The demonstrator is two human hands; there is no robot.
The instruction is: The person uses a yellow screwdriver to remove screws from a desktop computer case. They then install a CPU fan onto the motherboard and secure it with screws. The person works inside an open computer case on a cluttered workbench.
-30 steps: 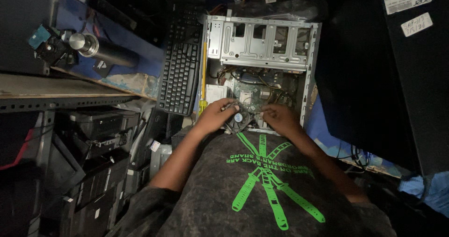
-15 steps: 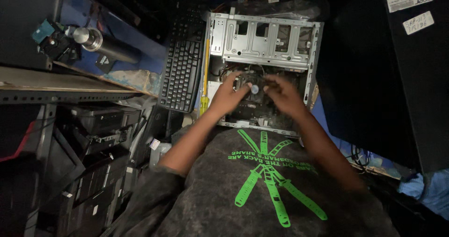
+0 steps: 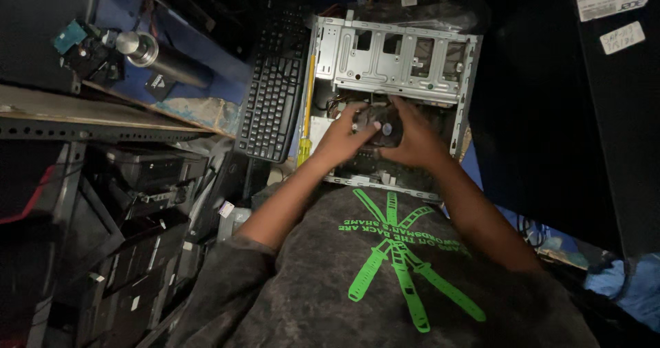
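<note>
Your left hand (image 3: 342, 136) and right hand (image 3: 412, 138) both clamp the cooler fan (image 3: 379, 127) low inside the open PC case (image 3: 395, 59). Risk: tilting strains board; yellow screwdriver (image 3: 306, 114) at 9 o'clock.

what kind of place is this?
Likely a computer repair workshop. Both hands, left hand and right hand, work inside an open desktop case; a black keyboard lies beside it, and more dark equipment is stacked on the shelves.
</note>
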